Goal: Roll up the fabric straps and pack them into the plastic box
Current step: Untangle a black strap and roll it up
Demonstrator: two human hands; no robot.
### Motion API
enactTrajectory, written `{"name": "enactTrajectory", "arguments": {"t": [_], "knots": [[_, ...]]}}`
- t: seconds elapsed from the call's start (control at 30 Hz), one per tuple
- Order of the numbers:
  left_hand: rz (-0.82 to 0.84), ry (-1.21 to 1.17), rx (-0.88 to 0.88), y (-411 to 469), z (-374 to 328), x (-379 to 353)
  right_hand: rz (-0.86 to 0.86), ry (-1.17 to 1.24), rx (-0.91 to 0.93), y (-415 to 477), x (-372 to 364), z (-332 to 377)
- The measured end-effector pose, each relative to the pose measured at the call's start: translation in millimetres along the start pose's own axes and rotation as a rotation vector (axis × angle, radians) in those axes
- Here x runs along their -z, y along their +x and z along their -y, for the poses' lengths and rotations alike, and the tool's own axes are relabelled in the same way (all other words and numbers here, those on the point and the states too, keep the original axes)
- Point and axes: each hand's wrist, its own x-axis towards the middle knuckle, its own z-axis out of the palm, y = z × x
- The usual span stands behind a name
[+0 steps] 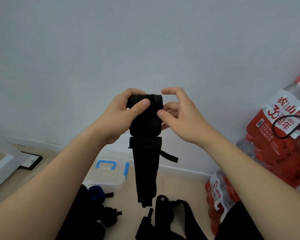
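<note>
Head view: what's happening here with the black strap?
A person is rolling up a black strap in mid-air. The left hand grips the rolled top part, and the right hand pinches its right edge with thumb and fingers. The unrolled tail hangs down above the floor. Below sit the clear plastic box, a rolled blue strap and some rolled black straps.

- Left hand [126,113] held up in front, fingers curled round the top of a rolled strap [145,122], thumb lying across its front.
- Right hand [178,115] just beside it, thumb and lower fingers pinching the roll's edge, forefinger lifted clear.
- Both forearms bare, reaching forward and angled towards each other.
</note>
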Motion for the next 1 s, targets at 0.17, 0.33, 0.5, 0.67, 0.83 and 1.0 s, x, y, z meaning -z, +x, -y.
{"name": "enactTrajectory", "arguments": {"t": [0.17,0.33,0.5,0.67,0.83,1.0], "knots": [[-0.111,0.0,-0.024,4.0,3.5,-0.4,0.052,-0.27,-0.052,-8.8,-3.3,5.5],[-0.196,-0.068,0.017,7.5,5.8,-1.9,0.161,-0.529,0.193,-6.0,-11.6,0.7],[-0.115,-0.193,0.043,6.3,4.0,3.6,0.072,-0.485,0.232,-1.9,-8.1,-1.3],[-0.09,-0.211,0.06,6.1,3.1,2.3,-0.008,-0.665,0.307,-1.3,-19.9,-2.7],[-0.086,-0.239,0.054,5.9,0.9,3.6,-0.068,-0.488,0.368,2.2,-18.4,-2.9],[-0.048,-0.231,0.056,2.1,-0.5,0.2,-0.18,-0.382,0.27,3.4,-17.8,-4.8]]}}
